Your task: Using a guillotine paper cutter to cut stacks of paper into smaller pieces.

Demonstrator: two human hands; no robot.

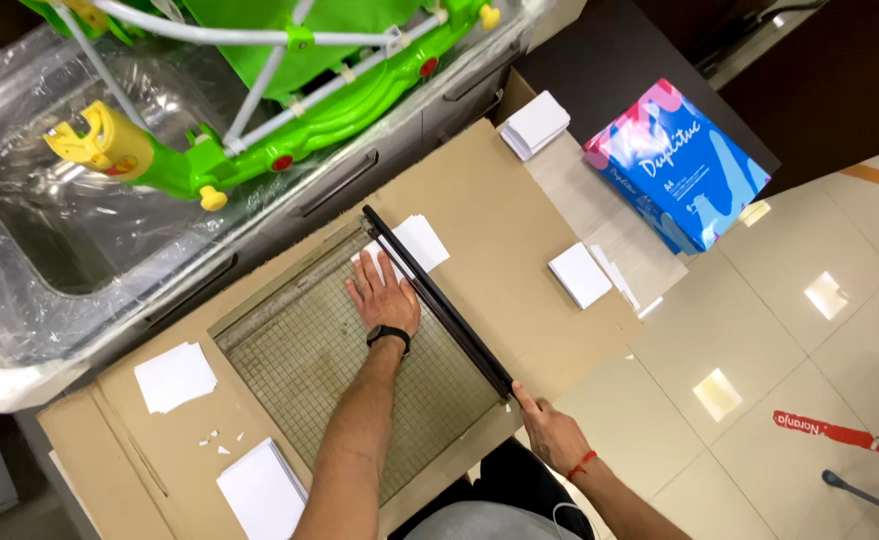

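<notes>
Here, the biggest thing in view is a green toy frame (289,90) under clear plastic wrap, lying at eleven o'clock and apart from the work. Below it a flat cardboard sheet (499,220) covers the desk, seemingly as a protective bed for the cutter (339,370), whose gridded base sits at the centre. Its black blade arm (439,305) runs from twelve o'clock down to five o'clock along the base's right edge and lies down flat. A blue ream packet (674,165) stands at two o'clock on the pale floor, within reach. White paper stacks ring the cutter: one at one o'clock (536,124), one at three o'clock (579,275), one at nine o'clock (174,377) and one at seven o'clock (262,492), apparently sorted by size. The left hand (384,295) lies flat, fingers spread, pressing a sheet (414,243) against the grid just beside the blade, so it cannot slip; part of the sheet juts past the blade. The right hand (551,432) closes its grip on the handle at the arm's near end. Small offcuts (221,441) lie at eight o'clock.
</notes>
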